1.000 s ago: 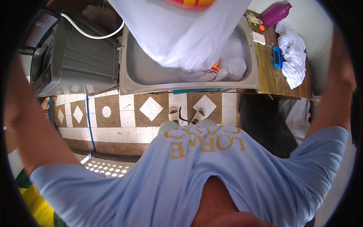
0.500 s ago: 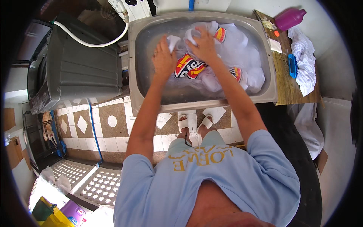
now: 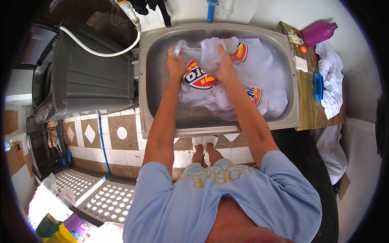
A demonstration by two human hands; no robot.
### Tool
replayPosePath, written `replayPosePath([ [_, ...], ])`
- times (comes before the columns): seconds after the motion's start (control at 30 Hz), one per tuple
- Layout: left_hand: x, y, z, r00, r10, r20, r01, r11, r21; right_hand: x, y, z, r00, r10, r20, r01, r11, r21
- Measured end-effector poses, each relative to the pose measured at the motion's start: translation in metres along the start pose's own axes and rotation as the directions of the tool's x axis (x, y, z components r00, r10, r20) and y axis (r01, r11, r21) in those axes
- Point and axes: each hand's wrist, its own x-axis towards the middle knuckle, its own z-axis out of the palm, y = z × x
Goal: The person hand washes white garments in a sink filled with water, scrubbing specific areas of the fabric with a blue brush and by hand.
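Wet white garments (image 3: 263, 60) with red, yellow and dark-blue printed patches lie in cloudy water in a metal sink (image 3: 289, 81). At the sink's left side, my left hand (image 3: 175, 65) is closed on the edge of one white garment (image 3: 196, 52). My right hand (image 3: 225, 67) grips a bunched part of the same garment, its thumb pointing up. The cloth stretches between both hands just above the water. One large patch (image 3: 199, 75) lies between my wrists. The fingers of both hands are partly hidden by cloth.
To the right, a wooden board (image 3: 304, 103) carries a blue brush (image 3: 319, 86), a white bar (image 3: 300, 63), a purple bottle (image 3: 320, 33) and a white cloth (image 3: 330, 77). A grey washing machine (image 3: 93, 73) stands left, with a white hose (image 3: 106, 54) above. Patterned tiles (image 3: 121, 133) cover the floor.
My fingers were spread over the cloth and are now closed on it. The garment is lifted and drawn out between my hands. The view has shifted slightly.
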Motion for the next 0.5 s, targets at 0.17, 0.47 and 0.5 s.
replayPosePath([
  [0.17,-0.022,0.071,0.041,0.962,0.251,0.109,-0.250,0.968,-0.027,0.037,-0.003,-0.015,0.945,0.051,0.322,-0.058,0.998,0.010],
  [0.47,0.018,0.050,0.026,0.998,-0.039,0.045,0.014,0.884,0.467,0.013,0.031,0.006,0.994,-0.054,-0.097,0.037,0.985,-0.168],
  [0.5,0.015,0.058,0.030,0.999,0.007,0.035,-0.021,0.910,0.414,0.010,0.026,0.009,0.990,-0.098,-0.105,0.078,0.980,-0.184],
])
